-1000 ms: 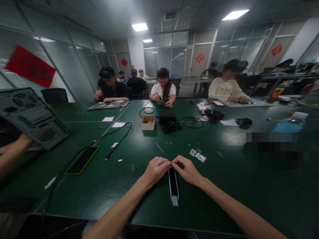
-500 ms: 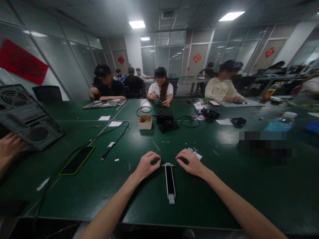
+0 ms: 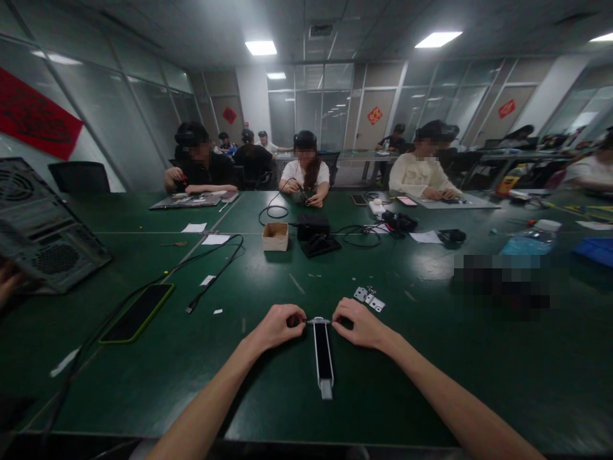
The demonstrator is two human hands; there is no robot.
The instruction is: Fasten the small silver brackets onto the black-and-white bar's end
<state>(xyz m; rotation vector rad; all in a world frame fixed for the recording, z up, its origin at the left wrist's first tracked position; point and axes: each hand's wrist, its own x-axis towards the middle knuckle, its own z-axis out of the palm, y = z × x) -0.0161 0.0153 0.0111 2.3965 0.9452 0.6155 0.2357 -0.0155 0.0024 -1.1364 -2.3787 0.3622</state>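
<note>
A long narrow bar (image 3: 324,354), black with a white rim, lies lengthwise on the green table in front of me. At its far end is a short metal crosspiece (image 3: 318,321), and a pale grey tab (image 3: 326,389) sticks out at the near end. My left hand (image 3: 280,327) is closed in a pinch at the crosspiece's left end. On the opposite end, the fingers of my right hand (image 3: 358,322) pinch in the same way. Just beyond my right hand are small metal plates (image 3: 370,298) with holes.
A green-edged phone (image 3: 138,313) and a black cable (image 3: 215,281) lie to the left, near a tilted computer case (image 3: 52,236) with another person's hand behind it. Ahead stand a small open box (image 3: 275,237) and a black box (image 3: 313,225). A bottle (image 3: 531,239) is at right.
Both hands have moved closer together, onto the ends of the crosspiece. The metal plates beyond my right hand show more fully. The whole view has shifted slightly.
</note>
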